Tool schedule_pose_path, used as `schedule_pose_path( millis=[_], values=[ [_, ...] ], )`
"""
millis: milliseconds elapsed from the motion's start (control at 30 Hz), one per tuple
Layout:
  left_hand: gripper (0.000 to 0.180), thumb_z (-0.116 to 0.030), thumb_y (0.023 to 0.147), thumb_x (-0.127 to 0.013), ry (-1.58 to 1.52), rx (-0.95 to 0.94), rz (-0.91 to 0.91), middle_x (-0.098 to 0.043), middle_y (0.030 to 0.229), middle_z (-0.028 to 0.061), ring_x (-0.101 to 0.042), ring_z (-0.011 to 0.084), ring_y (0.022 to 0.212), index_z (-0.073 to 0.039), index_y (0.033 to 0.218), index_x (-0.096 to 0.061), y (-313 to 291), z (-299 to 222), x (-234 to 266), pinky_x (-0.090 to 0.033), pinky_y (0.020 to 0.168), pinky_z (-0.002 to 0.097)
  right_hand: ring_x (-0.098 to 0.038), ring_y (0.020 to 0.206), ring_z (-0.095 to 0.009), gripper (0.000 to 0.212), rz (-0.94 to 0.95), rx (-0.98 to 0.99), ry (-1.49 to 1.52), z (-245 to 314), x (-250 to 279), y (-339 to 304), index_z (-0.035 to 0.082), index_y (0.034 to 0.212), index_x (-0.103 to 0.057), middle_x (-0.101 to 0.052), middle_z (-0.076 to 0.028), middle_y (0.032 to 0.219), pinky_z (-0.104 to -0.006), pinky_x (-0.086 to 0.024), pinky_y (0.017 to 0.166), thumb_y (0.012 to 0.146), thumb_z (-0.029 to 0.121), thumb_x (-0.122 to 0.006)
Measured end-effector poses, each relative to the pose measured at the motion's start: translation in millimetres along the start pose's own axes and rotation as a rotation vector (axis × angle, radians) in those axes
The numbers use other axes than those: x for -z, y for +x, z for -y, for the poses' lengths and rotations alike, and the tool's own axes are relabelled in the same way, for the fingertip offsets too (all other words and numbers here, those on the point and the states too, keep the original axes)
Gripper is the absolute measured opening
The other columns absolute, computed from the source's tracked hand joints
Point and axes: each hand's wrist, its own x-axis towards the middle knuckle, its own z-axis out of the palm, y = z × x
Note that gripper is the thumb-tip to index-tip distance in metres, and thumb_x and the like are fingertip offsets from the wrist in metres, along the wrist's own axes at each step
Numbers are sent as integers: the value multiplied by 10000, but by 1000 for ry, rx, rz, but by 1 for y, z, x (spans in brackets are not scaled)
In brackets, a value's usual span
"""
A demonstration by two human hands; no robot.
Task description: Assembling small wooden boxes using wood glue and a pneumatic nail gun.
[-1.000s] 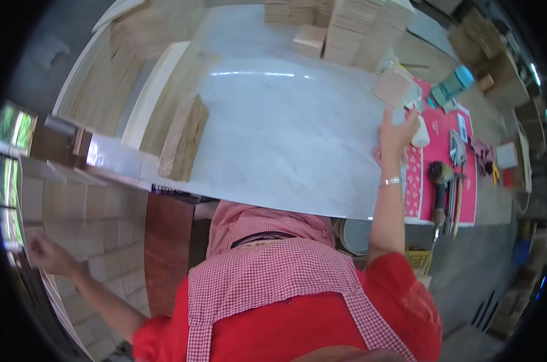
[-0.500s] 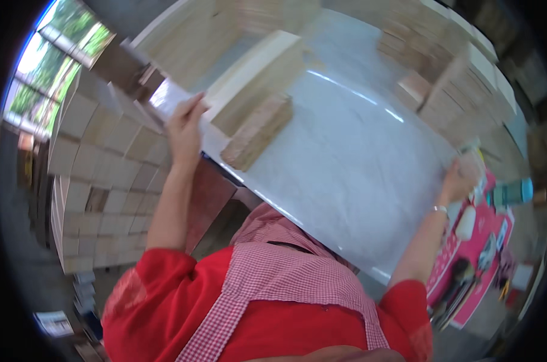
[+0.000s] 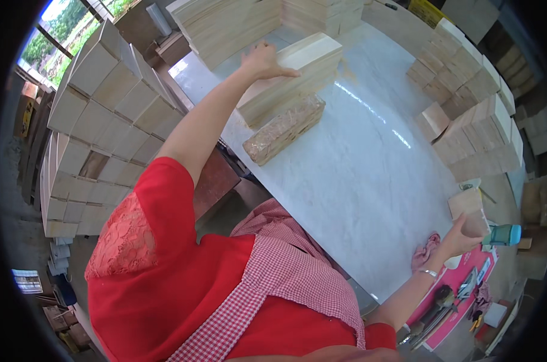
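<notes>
My left hand [image 3: 263, 62] lies across the far left part of a long pale wooden block [image 3: 297, 72] on the table. Its thumb stretches over the block's top and its fingers spread beyond the far edge. Alongside that block, on the near side, lies a brown, rough-looking bar [image 3: 285, 127] with a shiny surface, perhaps wrapped. At the table's right edge my right hand [image 3: 458, 241] is closed on a small pale wooden piece [image 3: 468, 208], thumb against its face. A crumpled checked cloth [image 3: 427, 250] is beside that wrist.
Pale wooden boards [image 3: 231, 30] stand at the back of the white table [image 3: 358, 181]. Wooden blocks are stacked at right [image 3: 478, 133] and in a tall pile [image 3: 104, 114] at left. A teal-lidded jar [image 3: 504, 234] and a pink tray of tools [image 3: 448, 295] are at lower right.
My left hand has moved from the block's near end farther along it, its fingers now spread. My right hand stays at the table's right edge with the wooden piece. The view has shifted.
</notes>
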Motion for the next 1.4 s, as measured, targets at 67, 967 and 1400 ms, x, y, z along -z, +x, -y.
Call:
schedule_pose_path(
  millis=[67,967,1400],
  values=[
    [945,-648,643,-750,-117,147,501,-642,1062,203,-617,314,1020,27,1276,-558,16,9,3,-479,912,414,-501,1194,-428,932,31,15,63,3,17,-20,-85,1382,-355,-488,-297,1315,-491,-418,1017,744,428,-802],
    [896,-549,764,-684,-209,-1346,556,-351,1510,141,-271,317,1429,-53,1438,-364,-198,-160,71,-234,1142,529,-344,1391,-285,928,797,-9,795,28,123,-162,29,1506,-204,-356,-153,1498,-421,-351,1090,756,32,-751],
    [315,-302,792,-664,-188,-1012,723,-619,1135,135,-583,279,1114,-99,1031,-648,-162,-204,67,-436,921,499,-319,1409,-287,927,968,-4,926,35,134,-168,21,1502,-205,-336,-153,1508,-421,-285,1140,745,41,-742]
  ],
)
